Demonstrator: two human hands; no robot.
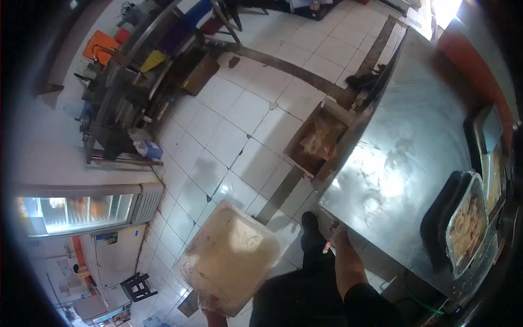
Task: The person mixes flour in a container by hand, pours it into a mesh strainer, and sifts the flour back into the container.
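A large pale plastic tub (192, 261) with a beige powder like flour (245, 239) in it is held low at my left side. My left hand (209, 305) grips its near rim and is partly hidden by it. Down by the near corner of a stainless steel table (367, 163), my right hand (339, 236) has its fingers curled around a slim object with a red-and-white end (326, 247). Most of that object is hidden. On the table's right side lies a tray (451, 235) of pale, coated-looking food pieces (469, 229).
A cardboard box (292, 149) with plastic wrapping stands on the tiled floor beside the table. To the left are a cluttered rack (118, 86), a lit glass-door refrigerator (88, 210) and a black stool (139, 287). Another container (495, 180) sits along the table's far right edge.
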